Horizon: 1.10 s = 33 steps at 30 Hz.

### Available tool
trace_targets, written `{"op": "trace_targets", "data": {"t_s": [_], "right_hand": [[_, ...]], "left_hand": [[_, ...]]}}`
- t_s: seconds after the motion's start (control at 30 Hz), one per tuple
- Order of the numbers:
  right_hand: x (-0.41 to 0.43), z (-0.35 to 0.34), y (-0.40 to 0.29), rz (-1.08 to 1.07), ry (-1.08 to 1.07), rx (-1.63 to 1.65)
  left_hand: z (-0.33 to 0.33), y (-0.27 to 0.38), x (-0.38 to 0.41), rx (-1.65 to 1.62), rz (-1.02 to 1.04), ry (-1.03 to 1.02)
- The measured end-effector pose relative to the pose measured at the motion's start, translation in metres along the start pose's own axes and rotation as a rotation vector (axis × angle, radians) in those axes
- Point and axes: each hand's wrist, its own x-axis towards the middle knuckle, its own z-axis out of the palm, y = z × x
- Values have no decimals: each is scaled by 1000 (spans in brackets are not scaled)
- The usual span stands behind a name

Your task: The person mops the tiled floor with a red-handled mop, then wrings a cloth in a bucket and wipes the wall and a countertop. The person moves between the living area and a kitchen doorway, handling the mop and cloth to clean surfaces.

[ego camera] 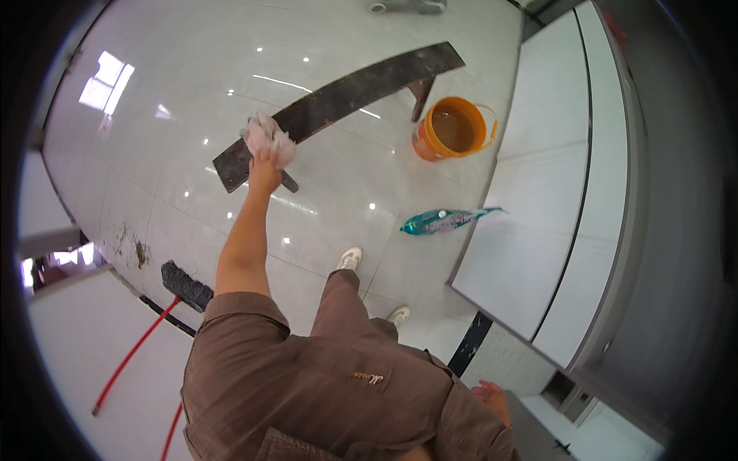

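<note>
My left hand [266, 171] reaches forward and presses a crumpled pale pink cloth [270, 140] onto a long, narrow dark wooden bench [357, 95]. The cloth lies near the bench's left end and hides part of its top. Down at the lower right, my right hand [492, 395] hangs beside my body, fingers slightly apart, holding nothing. An orange plastic bucket [422, 140] with murky brown water [453, 128] in it stands on the tiled floor by the bench's right end, its handle folded to the side.
A teal patterned plastic bag [441, 222] lies on the floor by a large white panelled unit [536, 173]. At the left are a grey mop head [187, 286] with a red handle [135, 354] and some dirt [140, 253]. A grey object [406, 6] sits at the top edge.
</note>
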Motion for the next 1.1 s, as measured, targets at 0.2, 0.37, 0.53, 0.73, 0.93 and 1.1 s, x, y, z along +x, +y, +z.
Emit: {"op": "trace_targets", "data": {"t_s": [0.2,0.37,0.53,0.73,0.93,1.1], "right_hand": [[-15,29,35,-70,117,131],[-41,40,122,119,307,216],[-108,28,263,283,538,539],[-177,38,415,436,924,962],[-148,88,477,262,971,1226],[-153,195,474,310,882,1363]], "left_hand": [[116,12,-83,323,531,-1110],[93,163,-139,-630,-329,-1443],[56,223,-133,-446,-118,-1561],[14,250,-78,-448,-259,-1282],[16,294,-65,-161,96,-1400],[47,461,-131,264,1259,-1560]]}}
